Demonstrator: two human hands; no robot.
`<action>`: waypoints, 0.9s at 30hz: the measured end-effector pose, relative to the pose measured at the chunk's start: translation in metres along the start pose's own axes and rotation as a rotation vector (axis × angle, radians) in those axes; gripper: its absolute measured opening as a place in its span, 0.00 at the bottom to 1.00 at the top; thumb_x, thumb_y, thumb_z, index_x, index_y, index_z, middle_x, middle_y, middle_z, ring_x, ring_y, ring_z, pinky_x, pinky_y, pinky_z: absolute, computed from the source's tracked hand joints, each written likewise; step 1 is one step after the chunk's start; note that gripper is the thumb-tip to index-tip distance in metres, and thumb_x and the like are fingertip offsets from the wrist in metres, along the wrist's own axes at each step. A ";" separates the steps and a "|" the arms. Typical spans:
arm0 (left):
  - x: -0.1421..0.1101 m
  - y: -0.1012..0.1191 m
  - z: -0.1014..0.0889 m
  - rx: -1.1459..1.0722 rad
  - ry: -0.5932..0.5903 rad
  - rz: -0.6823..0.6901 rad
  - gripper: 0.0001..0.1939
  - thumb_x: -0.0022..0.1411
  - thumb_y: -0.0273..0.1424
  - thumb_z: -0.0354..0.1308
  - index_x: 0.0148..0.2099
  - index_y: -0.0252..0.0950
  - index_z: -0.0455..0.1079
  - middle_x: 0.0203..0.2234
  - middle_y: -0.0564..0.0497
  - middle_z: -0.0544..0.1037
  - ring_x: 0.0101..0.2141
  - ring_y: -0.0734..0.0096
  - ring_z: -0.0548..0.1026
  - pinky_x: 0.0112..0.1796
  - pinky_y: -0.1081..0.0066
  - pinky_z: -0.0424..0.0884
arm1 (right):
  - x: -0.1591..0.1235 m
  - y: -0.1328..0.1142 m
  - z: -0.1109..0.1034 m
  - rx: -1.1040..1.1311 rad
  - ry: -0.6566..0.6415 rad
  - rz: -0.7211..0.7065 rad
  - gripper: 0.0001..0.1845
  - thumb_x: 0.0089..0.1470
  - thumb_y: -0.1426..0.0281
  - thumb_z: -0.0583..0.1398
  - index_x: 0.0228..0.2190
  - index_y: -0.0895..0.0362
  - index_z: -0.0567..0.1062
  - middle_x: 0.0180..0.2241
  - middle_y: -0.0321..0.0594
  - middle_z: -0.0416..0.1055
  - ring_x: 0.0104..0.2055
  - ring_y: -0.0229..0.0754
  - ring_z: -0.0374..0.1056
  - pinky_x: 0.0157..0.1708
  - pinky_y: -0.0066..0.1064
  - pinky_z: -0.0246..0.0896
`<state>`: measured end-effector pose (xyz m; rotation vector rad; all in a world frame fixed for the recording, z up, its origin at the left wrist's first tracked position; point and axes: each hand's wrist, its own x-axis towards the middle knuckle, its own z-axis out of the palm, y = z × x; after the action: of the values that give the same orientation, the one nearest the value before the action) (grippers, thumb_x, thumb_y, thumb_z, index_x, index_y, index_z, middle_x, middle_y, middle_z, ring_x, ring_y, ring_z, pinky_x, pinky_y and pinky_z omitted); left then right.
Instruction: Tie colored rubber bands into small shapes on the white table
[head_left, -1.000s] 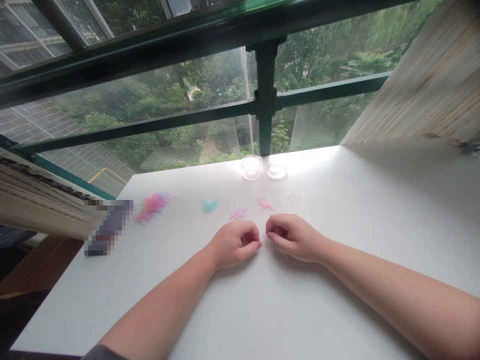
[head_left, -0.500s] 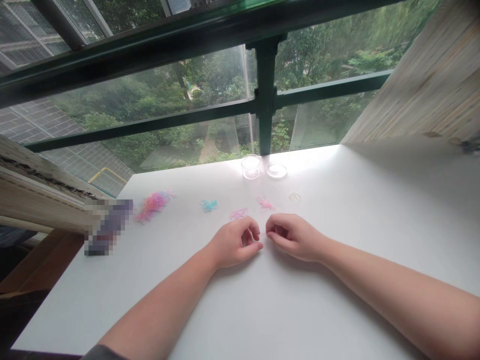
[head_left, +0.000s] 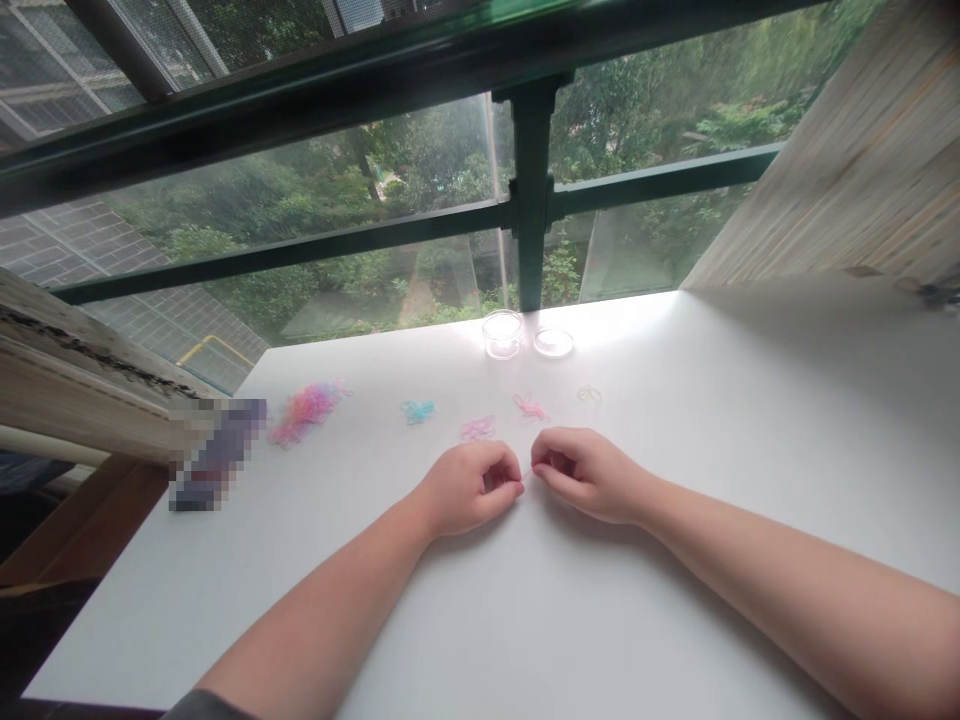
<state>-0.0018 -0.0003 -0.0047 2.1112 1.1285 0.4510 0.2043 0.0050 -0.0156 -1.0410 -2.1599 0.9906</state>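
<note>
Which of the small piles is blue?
The turquoise pile, first right of the multicoloured heap; farther right lie the lilac pile, pink pile and pale pile.

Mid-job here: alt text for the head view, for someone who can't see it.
A left hand and right hand pinch a thin pale band between them at a white table. Beyond them are piles of coloured bands, a clear jar and round lid, beside a window.

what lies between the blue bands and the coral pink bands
In the head view, lilac bands lie between the blue bands and coral pink bands, a little closer to the left hand.
</note>
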 end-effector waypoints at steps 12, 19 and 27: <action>0.001 -0.001 0.001 -0.003 0.012 -0.018 0.04 0.53 0.31 0.57 0.31 0.37 0.65 0.25 0.55 0.72 0.25 0.77 0.67 0.27 0.75 0.63 | 0.000 0.000 0.000 -0.003 -0.005 0.007 0.04 0.48 0.77 0.54 0.25 0.57 0.66 0.20 0.30 0.60 0.22 0.31 0.53 0.22 0.23 0.50; 0.001 0.000 0.001 0.010 0.010 -0.025 0.03 0.54 0.31 0.56 0.31 0.37 0.65 0.25 0.55 0.72 0.25 0.76 0.67 0.28 0.75 0.63 | -0.001 -0.001 0.000 -0.002 -0.007 0.014 0.04 0.48 0.77 0.54 0.25 0.57 0.66 0.20 0.30 0.59 0.22 0.31 0.53 0.22 0.23 0.49; 0.001 0.000 0.000 0.016 0.006 -0.022 0.03 0.54 0.31 0.55 0.31 0.37 0.65 0.24 0.55 0.71 0.24 0.76 0.66 0.27 0.75 0.62 | 0.000 -0.002 -0.001 -0.016 -0.011 0.017 0.04 0.48 0.77 0.54 0.26 0.57 0.67 0.20 0.30 0.60 0.22 0.31 0.53 0.22 0.23 0.50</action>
<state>-0.0012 0.0005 -0.0051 2.1106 1.1611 0.4399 0.2044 0.0042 -0.0141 -1.0648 -2.1745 0.9908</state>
